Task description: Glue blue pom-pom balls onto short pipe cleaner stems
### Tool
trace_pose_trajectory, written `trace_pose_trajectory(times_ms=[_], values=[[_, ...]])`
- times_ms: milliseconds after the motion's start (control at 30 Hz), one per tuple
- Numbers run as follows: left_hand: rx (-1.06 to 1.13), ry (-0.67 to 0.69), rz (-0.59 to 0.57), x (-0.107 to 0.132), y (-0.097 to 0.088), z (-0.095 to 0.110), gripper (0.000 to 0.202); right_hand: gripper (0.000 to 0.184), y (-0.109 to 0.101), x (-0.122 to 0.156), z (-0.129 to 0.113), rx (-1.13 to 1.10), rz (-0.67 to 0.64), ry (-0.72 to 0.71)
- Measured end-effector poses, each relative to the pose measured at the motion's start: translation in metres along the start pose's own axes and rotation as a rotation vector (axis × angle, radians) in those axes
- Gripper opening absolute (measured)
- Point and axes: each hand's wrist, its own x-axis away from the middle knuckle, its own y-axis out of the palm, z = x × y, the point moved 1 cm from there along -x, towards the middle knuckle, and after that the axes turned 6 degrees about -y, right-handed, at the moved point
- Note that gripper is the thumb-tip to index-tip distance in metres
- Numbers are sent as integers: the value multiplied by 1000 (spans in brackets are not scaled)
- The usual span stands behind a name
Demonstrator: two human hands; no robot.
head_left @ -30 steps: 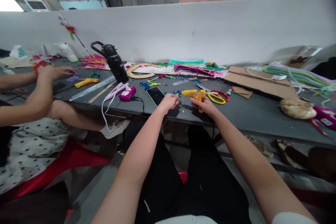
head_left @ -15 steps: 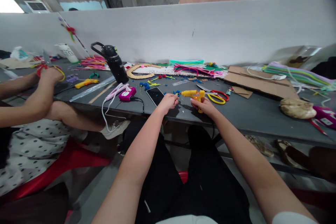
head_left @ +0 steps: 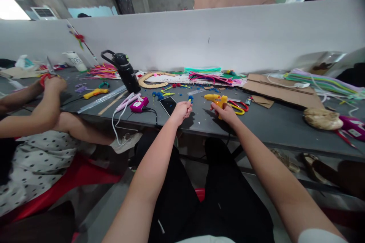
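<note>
In my right hand point(head_left: 224, 112) is a yellow glue gun point(head_left: 217, 100), its nozzle aimed left. My left hand point(head_left: 182, 111) is closed in a pinch on a small blue and yellow piece point(head_left: 190, 100), too small to tell exactly what it is. A gap separates the nozzle from that piece. Just left of my left hand lies a phone point(head_left: 168, 104), its screen dark. Scissors point(head_left: 239, 108) with red and yellow handles rest beyond my right hand, partly hidden by it. Blue bits and a yellow-green stem piece point(head_left: 167, 93) lie behind the phone.
A black bottle point(head_left: 127, 72) stands at the back left, near a magenta box point(head_left: 139, 104) with cables. Cardboard point(head_left: 282, 91) and bundles of pipe cleaners point(head_left: 327, 79) lie right. On the left a co-worker's hands point(head_left: 54, 83) work near a second yellow glue gun point(head_left: 95, 93).
My right hand has drawn the glue gun to the right, away from my left hand. The blue piece in my left hand now shows upright above the fingers.
</note>
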Motion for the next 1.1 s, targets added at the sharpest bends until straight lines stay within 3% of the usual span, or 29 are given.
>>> trace_pose_trajectory(times_ms=[167,333,467,600,667,700,867,967,1100], values=[[4,15,-33,1,3,1,23,43,-11,-19,6,455,-3,-126],[-13,27,-55,1,5,1,24,48,-4,-31,16,542,-2,-131],[-15,41,-60,3,5,2,24,51,-7,-25,19,569,6,-94],[-42,57,-45,4,6,2,24,54,-19,1,14,468,250,-40],[-66,70,-47,2,6,0,24,48,-21,13,5,343,388,-87],[-83,77,-50,1,6,-1,25,44,-20,17,-1,267,391,-121],[-175,111,-51,-2,7,-6,31,43,7,9,-31,-173,-44,-101],[-198,128,-53,-2,6,-7,31,43,28,-6,-39,-272,-102,-88],[-226,144,-64,-2,5,-8,33,43,47,-15,-38,-310,-51,-70]])
